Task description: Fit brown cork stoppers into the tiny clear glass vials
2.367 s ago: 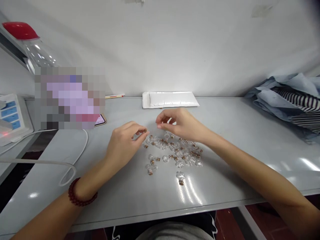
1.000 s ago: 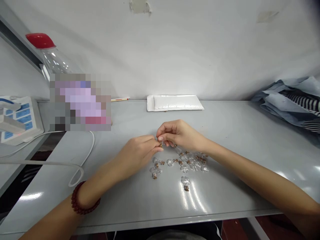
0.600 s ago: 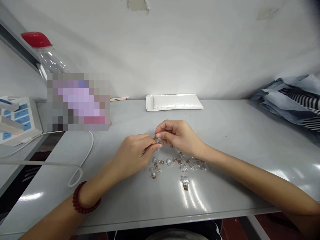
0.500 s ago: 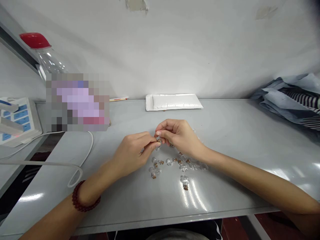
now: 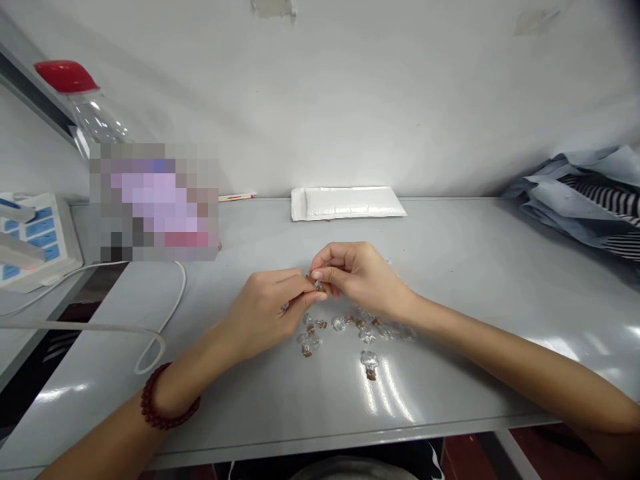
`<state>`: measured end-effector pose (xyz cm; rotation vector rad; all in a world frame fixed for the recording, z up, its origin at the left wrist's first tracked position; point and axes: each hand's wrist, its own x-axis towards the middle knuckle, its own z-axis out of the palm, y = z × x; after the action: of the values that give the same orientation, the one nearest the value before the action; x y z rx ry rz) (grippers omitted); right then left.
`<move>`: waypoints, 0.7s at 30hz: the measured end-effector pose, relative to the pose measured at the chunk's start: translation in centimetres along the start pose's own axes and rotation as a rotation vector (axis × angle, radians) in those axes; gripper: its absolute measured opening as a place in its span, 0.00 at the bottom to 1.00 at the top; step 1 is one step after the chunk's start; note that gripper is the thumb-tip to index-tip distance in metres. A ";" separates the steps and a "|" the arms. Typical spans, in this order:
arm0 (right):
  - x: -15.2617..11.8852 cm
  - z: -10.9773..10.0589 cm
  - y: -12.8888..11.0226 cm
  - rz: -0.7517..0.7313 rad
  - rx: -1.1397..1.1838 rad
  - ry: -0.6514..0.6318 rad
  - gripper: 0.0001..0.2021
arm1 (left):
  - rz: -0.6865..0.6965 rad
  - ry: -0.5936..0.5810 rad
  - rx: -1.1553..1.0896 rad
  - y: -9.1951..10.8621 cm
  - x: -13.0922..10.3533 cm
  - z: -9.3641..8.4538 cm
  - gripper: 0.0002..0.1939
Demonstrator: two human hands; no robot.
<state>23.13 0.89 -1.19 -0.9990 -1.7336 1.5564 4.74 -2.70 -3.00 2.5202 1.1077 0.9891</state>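
Above the middle of the table, my left hand (image 5: 273,303) pinches a tiny glass bottle with a cork (image 5: 319,285) between thumb and forefinger. My right hand (image 5: 353,273) meets it from the other side, its thumb and fingers closed on the same bottle. Fingers cover most of it, so its shape and which part each hand grips are hard to make out. Several similar corked glass bottles lie on the table just below and behind my hands, among them a round one (image 5: 340,323), a star-shaped one (image 5: 367,333) and a flower-like one (image 5: 370,363) nearer the front edge.
A white padded packet (image 5: 350,203) lies by the wall. On the left are a power strip (image 5: 45,240), a white cable (image 5: 173,320), a red-capped clear bottle (image 5: 67,77) and a pixelated area. Folded blue-grey cloth (image 5: 555,193) lies at the right.
My fingertips have come closer together around the tiny bottle; the right hand has dipped slightly and the left shifted a little right. The bottles on the table stay put.
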 end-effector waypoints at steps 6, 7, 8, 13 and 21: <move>0.4 -0.3 0.5 0.054 0.015 -0.036 0.05 | -0.044 0.036 0.109 -0.6 -0.2 0.3 0.20; 0.5 -0.4 0.6 0.062 0.013 -0.051 0.05 | -0.076 0.026 0.113 -0.8 -0.2 0.2 0.22; 0.6 -0.5 0.6 0.056 -0.005 -0.064 0.04 | -0.112 0.010 0.111 -1.0 -0.1 0.0 0.23; 1.2 -1.8 1.0 -0.076 -0.365 -0.020 0.04 | -0.241 -0.170 -0.049 -1.7 0.4 -0.5 0.24; 0.5 -4.6 -2.9 -0.121 -0.537 -0.043 0.06 | -0.208 -0.475 -0.181 -1.1 -0.6 1.8 0.69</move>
<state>26.26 3.70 2.30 -1.0840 -2.2599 1.0598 4.95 -2.26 -5.14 2.2654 1.0471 0.3850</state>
